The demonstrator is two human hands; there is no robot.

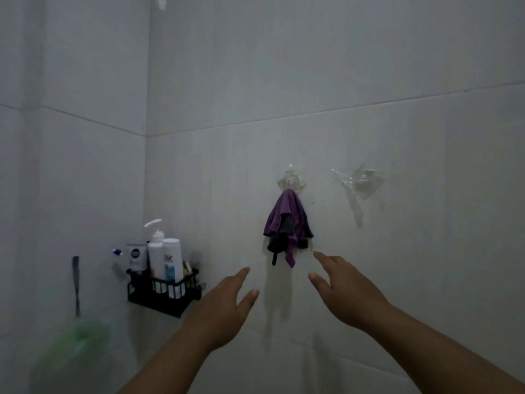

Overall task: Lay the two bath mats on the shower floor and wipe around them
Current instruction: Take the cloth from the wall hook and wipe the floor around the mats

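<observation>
A purple and dark grey cloth hangs bunched from a clear adhesive hook on the white tiled wall. My left hand is raised below and left of the cloth, fingers apart, holding nothing. My right hand is raised below and right of the cloth, fingers spread, empty, its fingertips a short way from the cloth's lower edge. Neither hand touches the cloth. No bath mats and no shower floor are in view.
A black wire caddy with several white bottles is fixed to the wall near the corner at left. A second clear hook sits bare to the right. A green mesh sponge hangs at lower left under a dark strap.
</observation>
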